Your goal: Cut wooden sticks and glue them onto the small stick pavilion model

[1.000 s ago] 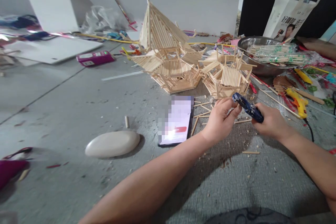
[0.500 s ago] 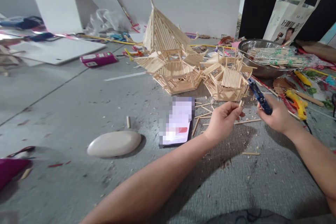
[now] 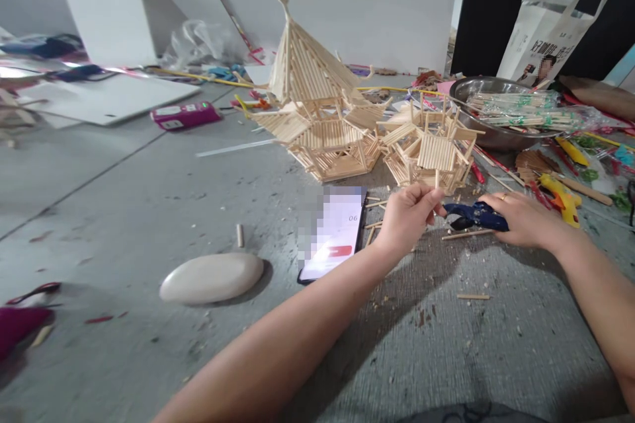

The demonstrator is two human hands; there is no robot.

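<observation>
Above grey floor (image 3: pixel 124 211), a short stick (image 3: pixel 437 179) is pinched upright in the left hand (image 3: pixel 405 213); blue pliers (image 3: pixel 473 215) are held in the right hand (image 3: pixel 523 217). Behind, a larger stick model (image 3: pixel 333 135) seems mostly assembled, a smaller one (image 3: pixel 436 152) left open-topped.

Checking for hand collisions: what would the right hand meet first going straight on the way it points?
Probably the left hand, just ahead of the blue tool under the right hand; depth is unclear, so it may miss.
</observation>
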